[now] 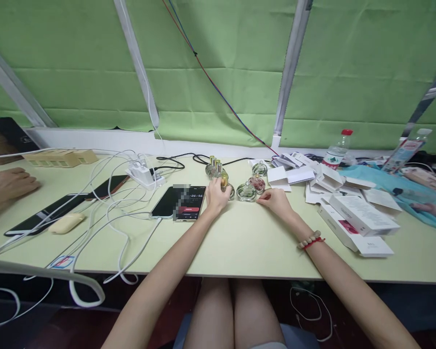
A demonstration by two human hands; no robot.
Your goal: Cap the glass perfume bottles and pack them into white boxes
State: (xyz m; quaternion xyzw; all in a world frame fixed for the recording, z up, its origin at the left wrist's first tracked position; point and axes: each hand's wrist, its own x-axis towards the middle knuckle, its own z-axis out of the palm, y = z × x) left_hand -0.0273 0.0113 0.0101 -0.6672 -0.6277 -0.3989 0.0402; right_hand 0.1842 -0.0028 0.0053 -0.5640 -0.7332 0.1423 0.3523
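Note:
My left hand point(217, 196) is closed around a small glass perfume bottle with a gold cap point(225, 182) on the pale green table point(240, 242). My right hand point(276, 199) rests on the table with fingers curled, its fingertips touching a round clear bottle with a pink top point(256, 184). Another round clear bottle point(245, 193) stands between my hands. Several more gold-capped bottles point(213, 167) cluster just behind the left hand, and one more round bottle point(259, 168) sits further back.
A phone point(178, 202) with a timer screen lies left of my left hand, among white cables and a charger point(145, 175). White boxes and leaflets point(356, 213) pile at the right, near water bottles point(336, 152). Another person's hand point(7, 186) rests at far left by dark phones.

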